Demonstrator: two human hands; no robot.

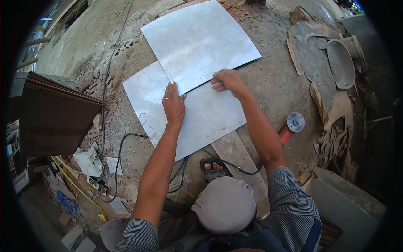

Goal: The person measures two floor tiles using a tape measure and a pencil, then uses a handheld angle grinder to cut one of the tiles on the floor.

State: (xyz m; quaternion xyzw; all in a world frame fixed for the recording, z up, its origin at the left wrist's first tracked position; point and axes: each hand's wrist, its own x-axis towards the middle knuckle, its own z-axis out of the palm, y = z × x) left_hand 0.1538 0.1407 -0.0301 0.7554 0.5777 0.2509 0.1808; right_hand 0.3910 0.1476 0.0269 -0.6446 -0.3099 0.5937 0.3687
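Observation:
Two large pale grey tiles lie on the ground, the upper tile (201,42) partly overlapping the lower tile (201,117). My left hand (173,105) rests with fingers stretched out, its fingertips at the near left corner of the upper tile. Along that tile's near edge, my right hand (228,81) is closed, fingers curled and pinched together just over the lower tile. Whatever its fingers hold, if anything, is too small to make out. To the right of my right forearm lies a red angle grinder (287,134) with its disc facing up.
Black cable (119,157) runs under the tiles and past my sandalled foot (214,166). A plank-like strip (239,155) lies beside the foot. Stacked brown sheets (58,113) and a white container (89,161) stand left. Right are a grey basin (340,64) and broken tile pieces (333,140).

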